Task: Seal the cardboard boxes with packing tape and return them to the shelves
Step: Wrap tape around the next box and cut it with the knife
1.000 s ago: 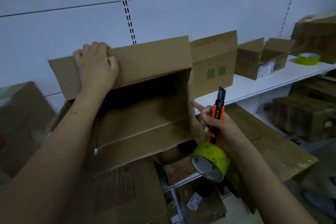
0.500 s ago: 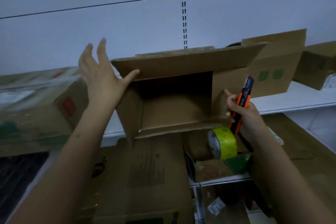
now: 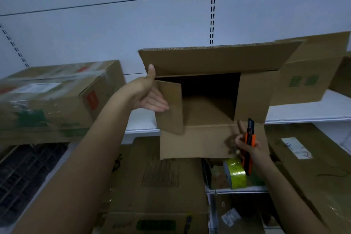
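Note:
An open cardboard box (image 3: 254,99) lies on its side on the white shelf (image 3: 303,114), its mouth facing me and its four flaps spread. My left hand (image 3: 148,95) has flat fingers pressed against the outside of the left side flap, thumb up by the top flap. My right hand (image 3: 247,144) grips an orange and black utility knife (image 3: 249,138), with its index finger touching the lower flap. A yellow-green roll of packing tape (image 3: 235,173) hangs below that hand; how it is held is hidden.
A taped box (image 3: 57,100) sits on the shelf to the left. Another open box with green print (image 3: 307,80) stands behind on the right. Flattened cardboard and more boxes (image 3: 161,186) fill the lower shelves.
My left hand left the top flap's left end and now pushes the left side flap inward. My right hand with the knife dropped slightly to the lower flap. The view shifted left.

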Available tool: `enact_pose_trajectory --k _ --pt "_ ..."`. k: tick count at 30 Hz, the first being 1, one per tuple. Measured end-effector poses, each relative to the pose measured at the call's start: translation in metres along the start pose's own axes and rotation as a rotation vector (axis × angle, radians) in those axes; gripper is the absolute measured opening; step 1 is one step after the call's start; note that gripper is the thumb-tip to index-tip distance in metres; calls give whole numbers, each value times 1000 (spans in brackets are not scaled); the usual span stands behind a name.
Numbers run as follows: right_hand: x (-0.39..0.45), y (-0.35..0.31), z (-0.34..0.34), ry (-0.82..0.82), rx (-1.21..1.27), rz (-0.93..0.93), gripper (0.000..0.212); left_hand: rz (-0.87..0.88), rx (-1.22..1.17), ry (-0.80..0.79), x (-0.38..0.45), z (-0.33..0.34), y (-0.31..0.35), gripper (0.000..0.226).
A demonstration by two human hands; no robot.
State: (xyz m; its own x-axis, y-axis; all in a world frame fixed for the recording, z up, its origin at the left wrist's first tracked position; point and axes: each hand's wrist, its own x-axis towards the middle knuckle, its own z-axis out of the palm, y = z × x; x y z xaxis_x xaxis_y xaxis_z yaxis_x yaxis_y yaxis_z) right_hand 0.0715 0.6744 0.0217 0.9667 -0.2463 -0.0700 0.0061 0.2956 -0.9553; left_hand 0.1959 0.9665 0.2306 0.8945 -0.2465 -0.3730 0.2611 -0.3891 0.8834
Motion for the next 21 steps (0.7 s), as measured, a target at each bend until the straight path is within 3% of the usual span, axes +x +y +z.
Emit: enact_pose_trajectory --k 3,5,7,9,11,12,14,16,17,19,21 --pt "6 0 -4 13 35 -35 16 119 -182 -43 6 23 -14 74" --pt "4 -1 -7 12 41 -42 15 294 -185 9 7 35 -32 44" --pt "0 -6 -12 14 71 -60 39 445 -330 -91 2 35 -56 48" --pt "-7 -12 -17 9 125 -80 63 510 -541 -324 -6 28 -77 72" --pt "-19 -17 -23 -26 189 -107 59 491 -700 -429 -14 21 -82 90" --pt "-27 -20 -25 -34 207 -123 53 473 -756 -418 -14 19 -80 86" --pt "-39 -23 -31 -48 226 -146 39 383 -795 -215 -6 20 -79 59" --pt "-49 -25 -37 -56 254 -169 21 299 -619 67 10 29 -85 40" --pt "-53 -25 -40 -50 262 -173 23 269 -451 230 18 36 -93 41" --pt "-61 -20 -44 15 233 -145 32 185 -186 471 37 52 -113 68" --pt "-67 -11 -46 80 195 -94 49 124 -125 647 43 64 -123 77"
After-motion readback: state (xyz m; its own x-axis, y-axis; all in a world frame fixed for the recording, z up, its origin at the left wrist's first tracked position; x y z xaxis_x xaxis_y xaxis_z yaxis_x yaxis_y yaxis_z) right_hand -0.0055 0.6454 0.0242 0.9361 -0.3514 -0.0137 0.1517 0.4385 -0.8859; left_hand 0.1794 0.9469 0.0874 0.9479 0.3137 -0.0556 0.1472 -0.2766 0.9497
